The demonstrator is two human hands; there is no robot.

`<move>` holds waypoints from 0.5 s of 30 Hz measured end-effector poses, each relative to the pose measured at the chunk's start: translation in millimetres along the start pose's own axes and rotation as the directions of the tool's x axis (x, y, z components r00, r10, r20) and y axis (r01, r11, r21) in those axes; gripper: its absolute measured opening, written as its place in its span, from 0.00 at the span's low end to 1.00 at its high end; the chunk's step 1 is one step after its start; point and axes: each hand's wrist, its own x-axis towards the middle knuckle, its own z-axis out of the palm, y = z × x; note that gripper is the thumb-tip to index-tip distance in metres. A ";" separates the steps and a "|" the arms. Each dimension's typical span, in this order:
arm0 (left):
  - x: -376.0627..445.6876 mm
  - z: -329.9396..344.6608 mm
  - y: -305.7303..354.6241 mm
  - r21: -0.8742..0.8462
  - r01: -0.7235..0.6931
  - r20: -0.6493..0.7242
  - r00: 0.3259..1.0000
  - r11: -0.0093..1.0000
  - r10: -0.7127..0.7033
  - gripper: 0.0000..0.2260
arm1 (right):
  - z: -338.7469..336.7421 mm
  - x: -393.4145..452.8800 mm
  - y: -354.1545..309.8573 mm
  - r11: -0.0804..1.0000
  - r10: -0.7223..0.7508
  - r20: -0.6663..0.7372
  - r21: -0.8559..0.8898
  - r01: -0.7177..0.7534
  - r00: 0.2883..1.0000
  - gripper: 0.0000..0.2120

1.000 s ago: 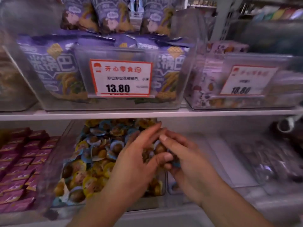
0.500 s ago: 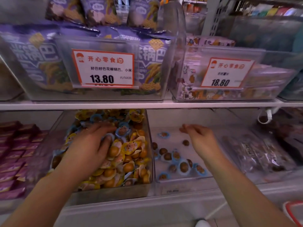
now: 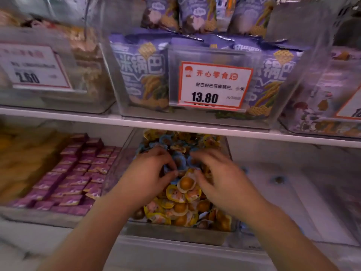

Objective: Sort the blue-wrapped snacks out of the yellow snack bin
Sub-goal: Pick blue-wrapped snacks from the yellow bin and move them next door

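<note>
A clear bin on the lower shelf holds a heap of yellow-wrapped snacks in front and blue-wrapped snacks toward the back. Both my hands are inside it. My left hand lies over the blue ones with fingers curled down into the pile. My right hand is beside it, fingers bent onto the snacks. Motion blur hides whether either hand has a snack pinched. To the right, a clear bin holds a blue-wrapped snack.
Pink-wrapped bars fill the bin to the left. The white shelf edge runs just above my hands. On it stand clear bins of purple snack bags with a price tag reading 13.80.
My right hand has come back from the right-hand bin into the yellow snack bin, beside the left hand. The camera view has swung left and closer.
</note>
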 end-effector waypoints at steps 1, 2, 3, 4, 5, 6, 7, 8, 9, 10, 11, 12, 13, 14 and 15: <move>-1.5 -1.4 -0.4 -0.010 -0.012 -0.016 1.000 1.000 0.011 0.05 | 3.6 4.6 -0.5 0.996 0.026 0.047 -0.087 -0.022 0.999 0.23; -3.0 -2.9 -1.5 -0.016 -0.020 -0.037 0.999 1.000 0.019 0.04 | 6.0 9.6 0.1 0.985 0.063 0.090 -0.164 -0.047 0.994 0.25; -4.6 -4.4 -2.9 -0.019 -0.021 -0.060 0.998 1.000 0.020 0.04 | 7.5 15.2 0.9 0.974 0.103 0.126 -0.212 -0.075 0.987 0.26; -5.8 -5.8 -4.0 -0.021 -0.012 -0.088 0.996 1.000 0.010 0.04 | 9.5 21.4 2.0 0.970 0.128 0.154 -0.227 -0.091 0.980 0.27; -7.2 -7.2 -4.9 -0.029 0.006 -0.125 0.992 1.000 -0.009 0.04 | 12.0 28.1 2.8 0.971 0.138 0.175 -0.216 -0.099 0.975 0.27; -8.5 -8.7 -4.7 -0.053 0.029 -0.172 0.984 0.998 -0.037 0.04 | 15.3 35.4 3.0 0.977 0.140 0.188 -0.186 -0.105 0.972 0.27; -9.4 -10.4 -4.0 -0.099 0.059 -0.227 0.971 0.993 -0.081 0.05 | 19.8 42.9 2.2 0.983 0.140 0.199 -0.149 -0.112 0.970 0.26; -10.4 -12.4 -3.4 -0.164 0.095 -0.276 0.951 0.982 -0.138 0.07 | 25.5 49.9 0.3 0.986 0.142 0.218 -0.118 -0.118 0.966 0.26; -11.0 -14.3 -2.8 -0.237 0.129 -0.312 0.928 0.963 -0.202 0.09 | 32.4 55.4 -1.6 0.986 0.146 0.250 -0.112 -0.121 0.957 0.26; -11.6 -15.9 -2.6 -0.303 0.155 -0.332 0.908 0.940 -0.257 0.10 | 40.0 59.5 -2.9 0.983 0.154 0.290 -0.140 -0.118 0.945 0.28; -11.9 -17.5 -2.8 -0.353 0.169 -0.337 0.895 0.920 -0.293 0.11 | 46.6 62.2 -3.5 0.976 0.169 0.322 -0.188 -0.113 0.931 0.31; -12.5 -18.5 -3.2 -0.385 0.170 -0.334 0.890 0.907 -0.309 0.12 | 51.0 64.3 -2.7 0.969 0.185 0.337 -0.221 -0.114 0.923 0.32; -13.0 -18.7 -3.4 -0.400 0.164 -0.323 0.895 0.902 -0.307 0.11 | 53.2 66.6 -0.7 0.967 0.197 0.337 -0.221 -0.126 0.921 0.32; -13.5 -17.8 -3.6 -0.397 0.157 -0.307 0.906 0.904 -0.292 0.10 | 53.5 68.4 1.9 0.971 0.202 0.332 -0.189 -0.145 0.921 0.31; -14.0 -15.9 -3.7 -0.375 0.151 -0.287 0.919 0.915 -0.269 0.09 | 52.8 69.8 3.9 0.977 0.199 0.330 -0.139 -0.161 0.923 0.29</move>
